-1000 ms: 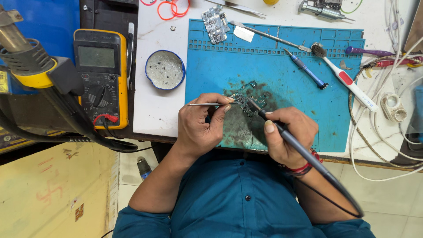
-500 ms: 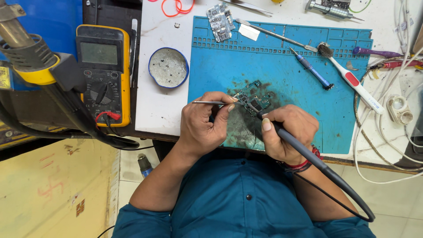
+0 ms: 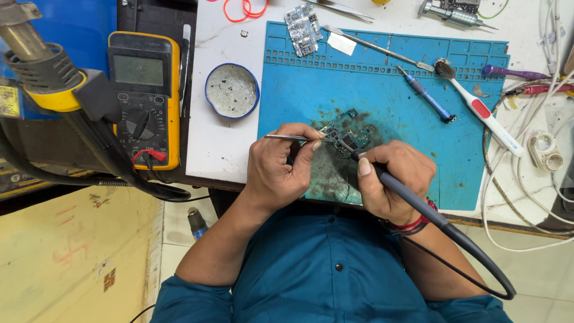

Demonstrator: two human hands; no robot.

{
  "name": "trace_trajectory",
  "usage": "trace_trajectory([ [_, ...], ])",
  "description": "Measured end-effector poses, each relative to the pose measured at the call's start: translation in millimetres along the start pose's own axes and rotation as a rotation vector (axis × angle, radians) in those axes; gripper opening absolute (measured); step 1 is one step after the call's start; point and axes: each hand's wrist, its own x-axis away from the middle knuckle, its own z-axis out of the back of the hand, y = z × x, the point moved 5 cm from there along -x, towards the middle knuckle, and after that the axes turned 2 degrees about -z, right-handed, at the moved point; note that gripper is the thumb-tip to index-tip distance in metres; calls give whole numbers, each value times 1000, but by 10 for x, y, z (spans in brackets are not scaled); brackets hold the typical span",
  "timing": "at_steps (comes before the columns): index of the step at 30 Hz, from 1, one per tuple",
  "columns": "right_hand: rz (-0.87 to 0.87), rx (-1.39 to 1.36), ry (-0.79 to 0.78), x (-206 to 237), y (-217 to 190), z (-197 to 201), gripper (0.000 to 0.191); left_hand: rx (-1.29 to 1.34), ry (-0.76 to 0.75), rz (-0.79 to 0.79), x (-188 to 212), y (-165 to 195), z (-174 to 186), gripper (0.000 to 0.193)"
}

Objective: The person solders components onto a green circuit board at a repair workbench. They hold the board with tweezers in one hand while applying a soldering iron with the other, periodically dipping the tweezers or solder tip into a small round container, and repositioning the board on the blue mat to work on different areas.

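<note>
Left hand [image 3: 280, 173] pinched shut on tweezers [image 3: 293, 138], tips at small circuit board [image 3: 345, 134] on blue mat [image 3: 382, 84]. Right hand [image 3: 394, 179] wrapped tight around soldering iron [image 3: 412, 200], tip touching board.

Grey blank screen [image 3: 138, 70], a rectangle, on the yellow and black meter [image 3: 145, 101] at the left edge of the white table [image 3: 221, 149]. Small yellow label [image 3: 9, 100], partly cut off, far left below the yellow ring. Small white tag [image 3: 342, 43], a slanted rectangle, at the top of the blue mat [image 3: 382, 90]. Tiny red and white sticker [image 3: 109, 279] on the yellow surface, bottom left.
</note>
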Motion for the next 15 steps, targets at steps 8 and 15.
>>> trace_trajectory([
  [8,13,-16,4,-2,-2,-1,10,6,4,-21,4,4,-1,8],
  [15,8,-24,14,1,-3,1,9,1,8,-30,3,4,2,9],
])
